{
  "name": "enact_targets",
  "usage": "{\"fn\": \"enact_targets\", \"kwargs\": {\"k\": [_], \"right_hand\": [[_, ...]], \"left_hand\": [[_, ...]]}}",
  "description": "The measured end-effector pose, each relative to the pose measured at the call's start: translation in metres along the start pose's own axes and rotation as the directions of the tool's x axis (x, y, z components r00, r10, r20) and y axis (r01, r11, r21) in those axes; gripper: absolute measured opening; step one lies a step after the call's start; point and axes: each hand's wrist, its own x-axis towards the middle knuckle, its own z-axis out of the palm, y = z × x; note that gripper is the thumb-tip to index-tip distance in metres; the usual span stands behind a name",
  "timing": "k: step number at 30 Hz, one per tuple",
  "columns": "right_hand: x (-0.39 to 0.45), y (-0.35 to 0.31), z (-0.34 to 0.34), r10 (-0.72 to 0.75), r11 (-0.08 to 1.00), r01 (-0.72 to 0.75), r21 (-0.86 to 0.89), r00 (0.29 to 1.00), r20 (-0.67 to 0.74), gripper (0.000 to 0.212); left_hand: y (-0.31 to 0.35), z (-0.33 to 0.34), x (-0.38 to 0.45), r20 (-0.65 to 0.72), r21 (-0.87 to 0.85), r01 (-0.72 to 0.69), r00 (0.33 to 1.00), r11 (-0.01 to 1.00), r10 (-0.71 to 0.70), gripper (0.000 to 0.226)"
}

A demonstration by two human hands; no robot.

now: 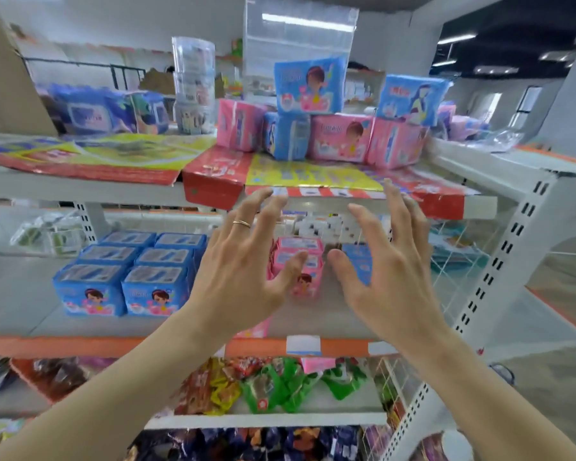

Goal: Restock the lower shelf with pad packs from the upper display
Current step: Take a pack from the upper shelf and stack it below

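Pink and blue pad packs are piled on the upper shelf [479,204]: a pink pack [341,143] in the middle, a blue pack [308,84] on top, another blue one [411,99] at the right. On the lower shelf [80,346] stand several blue packs [127,271] at the left, a pink pack [298,257] and a blue pack [358,261] behind my hands. My left hand [243,261], with a ring, and my right hand [389,264] are raised in front of the shelves, fingers spread, holding nothing.
Wipe packs [107,109] and clear tubs [193,84] stand at the upper shelf's left. A clear acrylic stand [300,38] rises behind the pads. Snack bags [273,384] fill the shelf below. A perforated white upright [499,261] and wire mesh panel close the right side.
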Motion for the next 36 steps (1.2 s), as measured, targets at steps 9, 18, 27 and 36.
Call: {"fn": "enact_targets", "kwargs": {"k": [9,18,27,36], "right_hand": [[0.05,0.033,-0.03,-0.035,0.998,0.036,0.043,0.999,-0.032,0.063],[0.095,0.056,-0.044,-0.063,0.992,0.066,0.107,0.998,-0.027,0.064],[0.127,0.097,-0.051,0.002,0.993,-0.003,0.121,1.0,0.007,0.068],[0.196,0.134,-0.035,0.19,0.981,-0.189,0.035,0.981,-0.043,0.074]], "left_hand": [[0.029,-0.009,0.044,-0.077,0.007,-0.025,0.997,1.0,0.025,0.065],[0.049,-0.014,0.083,-0.125,0.191,-0.073,0.987,0.979,0.098,0.065],[0.049,-0.001,0.116,-0.069,0.27,-0.102,0.99,0.957,0.125,0.064],[0.018,0.007,0.176,-0.013,0.275,-0.191,0.979,0.942,0.203,0.066]]}}
